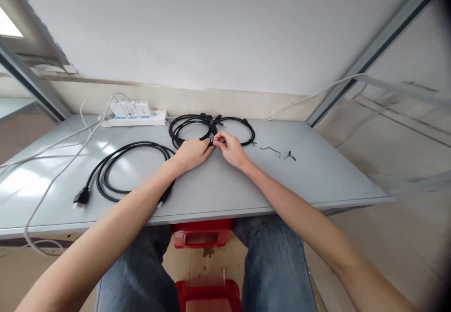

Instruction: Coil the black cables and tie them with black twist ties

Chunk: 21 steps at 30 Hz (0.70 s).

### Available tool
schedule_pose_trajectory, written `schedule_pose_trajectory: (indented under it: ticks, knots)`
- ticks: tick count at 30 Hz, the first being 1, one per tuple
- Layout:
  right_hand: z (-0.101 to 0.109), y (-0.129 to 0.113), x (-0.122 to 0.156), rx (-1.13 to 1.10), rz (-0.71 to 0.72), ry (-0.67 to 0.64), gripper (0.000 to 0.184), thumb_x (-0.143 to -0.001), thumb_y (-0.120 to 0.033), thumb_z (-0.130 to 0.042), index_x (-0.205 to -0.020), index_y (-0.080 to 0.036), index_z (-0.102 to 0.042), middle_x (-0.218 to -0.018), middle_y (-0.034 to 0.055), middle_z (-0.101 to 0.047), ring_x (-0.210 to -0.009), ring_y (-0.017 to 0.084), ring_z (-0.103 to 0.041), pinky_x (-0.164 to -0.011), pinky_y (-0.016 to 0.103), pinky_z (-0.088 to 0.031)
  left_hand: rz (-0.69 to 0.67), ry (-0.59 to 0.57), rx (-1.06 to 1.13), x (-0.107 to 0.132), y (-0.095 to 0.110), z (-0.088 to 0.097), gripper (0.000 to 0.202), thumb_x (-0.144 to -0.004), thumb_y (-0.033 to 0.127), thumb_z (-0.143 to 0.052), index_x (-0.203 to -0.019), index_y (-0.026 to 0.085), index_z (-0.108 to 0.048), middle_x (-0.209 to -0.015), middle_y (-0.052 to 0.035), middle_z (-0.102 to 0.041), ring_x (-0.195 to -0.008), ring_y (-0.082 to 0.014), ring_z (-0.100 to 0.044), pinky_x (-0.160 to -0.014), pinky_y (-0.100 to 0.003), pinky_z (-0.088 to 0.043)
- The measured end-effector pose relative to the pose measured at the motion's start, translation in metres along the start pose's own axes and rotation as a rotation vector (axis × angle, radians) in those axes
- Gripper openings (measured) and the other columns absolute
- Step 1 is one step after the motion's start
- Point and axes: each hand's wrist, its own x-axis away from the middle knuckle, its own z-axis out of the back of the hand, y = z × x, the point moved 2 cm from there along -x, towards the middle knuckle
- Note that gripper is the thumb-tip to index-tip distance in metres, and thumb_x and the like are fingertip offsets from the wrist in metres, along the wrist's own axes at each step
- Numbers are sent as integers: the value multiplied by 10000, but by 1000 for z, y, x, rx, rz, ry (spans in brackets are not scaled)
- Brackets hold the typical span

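Observation:
At the near edge of a coiled black cable (pixel 183 123), my two hands meet, fingertips almost touching. My left hand (pixel 193 153) lies low over the table with its fingers closed on the coil's near side. A pinch of thumb and fingers closes my right hand (pixel 230 149) at the same spot; what it pinches is too small to make out. Just behind it lies another coiled black cable (pixel 252 131). A looser black cable (pixel 105 171) with a wide plug rests at left, partly behind my left forearm. Bent black twist ties (pixel 271 149) are scattered to the right.
A white power strip (pixel 136 120) with several chargers stands against the wall at the back left. White cords (pixel 79 150) run from it over the grey table (pixel 225 194) and its front edge. Metal posts (pixel 369 51) flank the table. Red stools (pixel 201 231) are below.

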Motion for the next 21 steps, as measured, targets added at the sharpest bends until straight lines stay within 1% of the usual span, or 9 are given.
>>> schedule_pose_trajectory:
  ticks: [4, 6, 9, 13, 16, 19, 21]
  knots:
    - [-3, -2, 1, 3, 18, 37, 87, -1000, -234, -605, -921, -250, -569, -862, 9, -639, -808, 206, -582, -834, 354, -485, -6, 5, 6, 1, 3, 1, 452, -1114, 460, -464, -1305, 144, -723, -1120, -193, -842, -1039, -394, -812, -882, -448, -581]
    - [-5, -3, 1, 19, 26, 56, 93, -1000, -233, -610, -923, -252, -562, -879, 14, -630, -839, 211, -580, -838, 353, -483, -16, 11, -5, 2, 4, 1, 468, -1118, 447, -442, -1334, 141, -722, -1153, -199, -841, -1064, -393, -810, -898, -452, -583]
    - [-7, -3, 1, 18, 32, 66, 99, -1004, -236, -629, -930, -251, -565, -889, 16, -625, -848, 209, -578, -824, 348, -479, -13, 20, -27, 2, 5, 0, 520, -1150, 423, -344, -1361, 133, -722, -1192, -213, -836, -1090, -378, -808, -932, -454, -584]
    - [-7, -1, 2, -20, 56, 40, 86, -1020, -269, -670, -960, -236, -618, -856, -3, -603, -770, 184, -544, -763, 336, -450, -42, 14, -39, 1, 4, -3, 538, -1152, 412, -317, -1283, 125, -753, -1165, -219, -838, -1086, -385, -805, -947, -466, -583]
    - [-7, 5, 1, -10, 69, 45, 79, -1017, -288, -710, -1003, -224, -665, -840, -15, -591, -744, 172, -524, -761, 333, -452, -49, 19, -46, 1, 2, -5, 512, -1137, 411, -347, -1247, 131, -762, -1146, -212, -839, -1075, -386, -806, -926, -457, -583]
    - [-7, 9, 0, 33, 71, 94, 128, -1008, -289, -743, -1110, -220, -706, -847, -21, -601, -731, 166, -519, -774, 334, -478, -56, 22, -67, 0, 0, -6, 459, -1110, 378, -407, -1286, 117, -741, -1152, -212, -838, -1084, -384, -806, -907, -441, -581]
    - [-6, 10, 0, 92, 109, 136, 133, -1003, -271, -753, -1124, -216, -746, -881, -5, -620, -759, 172, -533, -802, 345, -496, -64, 21, -71, 0, 0, -5, 467, -1116, 355, -397, -1345, 98, -713, -1172, -215, -837, -1098, -381, -806, -907, -437, -581]
